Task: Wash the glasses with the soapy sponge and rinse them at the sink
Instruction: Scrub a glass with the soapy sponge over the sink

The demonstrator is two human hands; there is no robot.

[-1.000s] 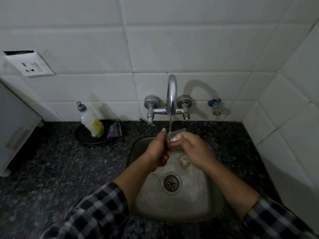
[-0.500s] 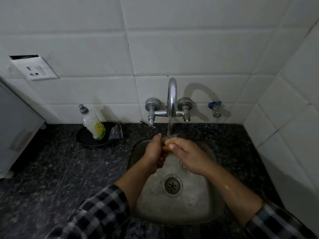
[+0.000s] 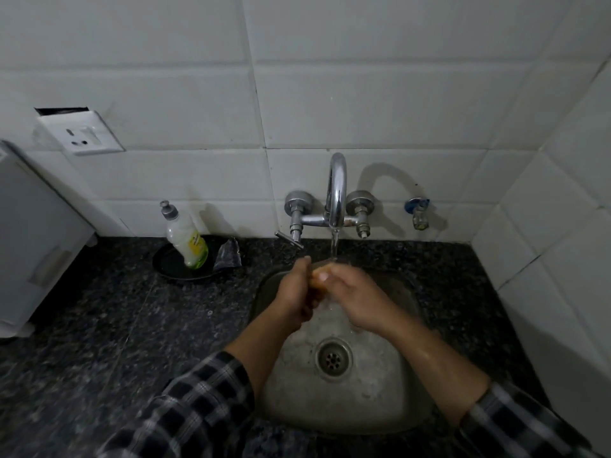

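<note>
Steel sink, set in a dark speckled counter. Where is the glass in all that?

Over the back of the basin, right under the tap. A thin stream of water falls onto the glass, which is clear and sits between the two hands, so little of it shows.

How do the hands lie?

The left hand has its fingers curled round the glass from the left side and grips it. The right hand comes in from the other side with fingers bent over the glass and the thumb tip against it. Whether any fingers go inside, I cannot tell; that spot is blurred.

And the sponge?

I can't pick one out. A soap bottle stands leaning in a black dish on the counter, left of the sink by the wall, and a dark crumpled thing lies at the dish's right edge — what it is I cannot say.

Anything else nearby?

The drain lies in the basin floor, below the hands. Checked sleeves cover both forearms to above the wrist, a white socket sits on the tiled wall at left, and a small blue-topped valve is right of the tap.
</note>
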